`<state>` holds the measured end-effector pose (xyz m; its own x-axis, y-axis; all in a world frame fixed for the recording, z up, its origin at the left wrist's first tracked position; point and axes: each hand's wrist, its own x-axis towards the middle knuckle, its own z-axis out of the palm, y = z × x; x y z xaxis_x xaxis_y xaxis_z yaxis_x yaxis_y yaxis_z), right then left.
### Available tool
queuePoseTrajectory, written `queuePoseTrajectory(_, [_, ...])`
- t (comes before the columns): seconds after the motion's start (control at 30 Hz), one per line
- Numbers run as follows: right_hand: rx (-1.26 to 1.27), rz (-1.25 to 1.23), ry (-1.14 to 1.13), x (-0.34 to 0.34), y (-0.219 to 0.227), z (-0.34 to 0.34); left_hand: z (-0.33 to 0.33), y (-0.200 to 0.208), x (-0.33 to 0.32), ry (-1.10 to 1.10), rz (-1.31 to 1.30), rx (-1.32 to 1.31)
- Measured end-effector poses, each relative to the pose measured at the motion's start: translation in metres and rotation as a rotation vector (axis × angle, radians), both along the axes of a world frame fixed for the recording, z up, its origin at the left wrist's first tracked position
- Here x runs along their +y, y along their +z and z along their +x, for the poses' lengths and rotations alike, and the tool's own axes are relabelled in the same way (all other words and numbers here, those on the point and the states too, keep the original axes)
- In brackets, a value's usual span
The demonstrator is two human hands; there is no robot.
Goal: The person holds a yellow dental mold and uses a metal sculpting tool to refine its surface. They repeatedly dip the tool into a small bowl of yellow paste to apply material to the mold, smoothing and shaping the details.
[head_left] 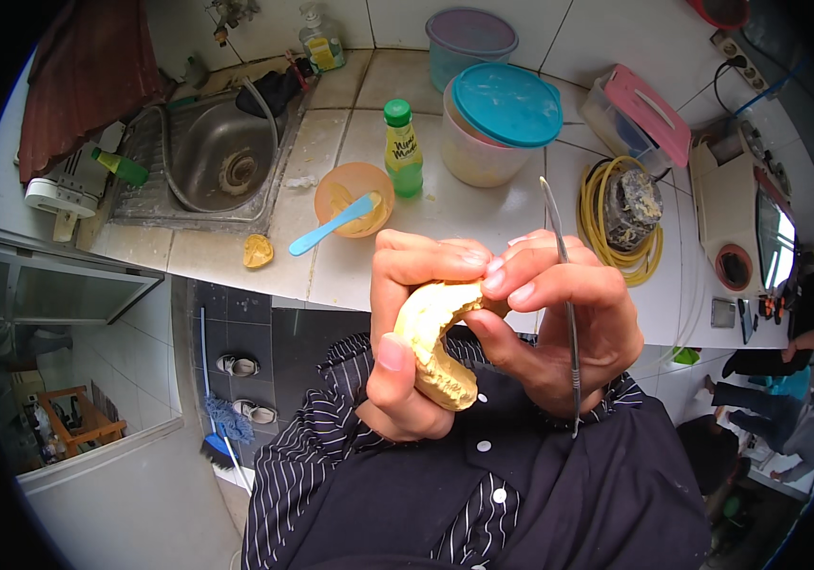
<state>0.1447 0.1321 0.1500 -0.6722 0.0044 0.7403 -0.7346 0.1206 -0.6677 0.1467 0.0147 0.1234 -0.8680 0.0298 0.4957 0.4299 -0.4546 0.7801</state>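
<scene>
Both my hands are raised in front of my chest, over the counter's near edge. A thick, curved piece of yellow clay or dough (pixel 418 325) is held in my left hand (pixel 405 261), with the thumb along its outer side and the fingers at its top. My right hand (pixel 602 323) pinches the upper end of the same piece with thumb and fingertips. Across its fingers lies a slim metal modelling tool (pixel 554 209), its flat tip pointing up and away from the piece. The pinched end is partly hidden by the fingertips.
An orange bowl (pixel 325 196) holds yellow paste and a light blue spatula (pixel 335 224). Nearby are a yellow lump (pixel 258 251), a green-capped bottle (pixel 405 157) and a blue-lidded tub (pixel 507 104). A sink (pixel 200 161) lies left, a coiled yellow hose (pixel 589 214) right. People are at far right.
</scene>
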Motion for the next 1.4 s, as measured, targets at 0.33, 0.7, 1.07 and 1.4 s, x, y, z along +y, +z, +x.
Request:
queuePoseTrajectory(0.33, [0.003, -0.005, 0.066, 0.005, 0.001, 0.002, 0.003, -0.001, 0.008, 0.016, 0.029, 0.028])
queuePoseTrajectory(0.7, [-0.078, -0.142, 0.138, 0.008, -0.002, 0.007, 0.007, 0.0, 0.013, 0.009, 0.062, 0.018])
queuePoseTrajectory(1.07, [-0.024, -0.065, 0.117, 0.012, 0.003, 0.013, 0.009, 0.003, 0.029, 0.218, 0.09, 0.09])
queuePoseTrajectory(1.4, [-0.029, -0.022, 0.138, 0.008, -0.001, 0.019, 0.013, -0.002, 0.023, 0.132, 0.207, 0.173])
